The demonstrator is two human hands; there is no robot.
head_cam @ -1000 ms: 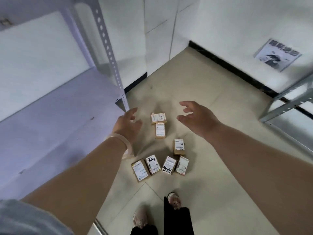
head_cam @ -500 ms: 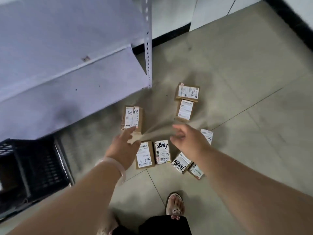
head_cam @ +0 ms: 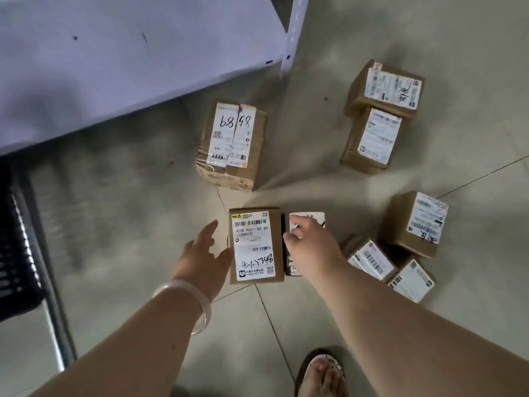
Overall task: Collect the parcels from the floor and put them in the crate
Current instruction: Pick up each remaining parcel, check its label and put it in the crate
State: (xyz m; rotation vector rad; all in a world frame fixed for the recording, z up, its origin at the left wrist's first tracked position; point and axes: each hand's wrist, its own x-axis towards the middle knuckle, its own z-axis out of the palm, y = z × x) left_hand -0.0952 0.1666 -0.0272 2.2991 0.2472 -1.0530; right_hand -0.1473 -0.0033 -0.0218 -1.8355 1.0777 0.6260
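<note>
Our left hand (head_cam: 204, 255) lies released beside the labelled parcel (head_cam: 254, 245); our right hand (head_cam: 310, 243) hovers, grasping nothing, over the neighbouring parcel (head_cam: 312, 218).

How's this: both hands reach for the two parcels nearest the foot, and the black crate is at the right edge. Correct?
No. The head view shows the black crate at the left edge, not right. The left hand and right hand reach for the parcel marked 4-1 and its neighbour.

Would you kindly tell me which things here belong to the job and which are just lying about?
Job: parcels, crate.
Lying about: shelf, bracelet, sandal.
</note>
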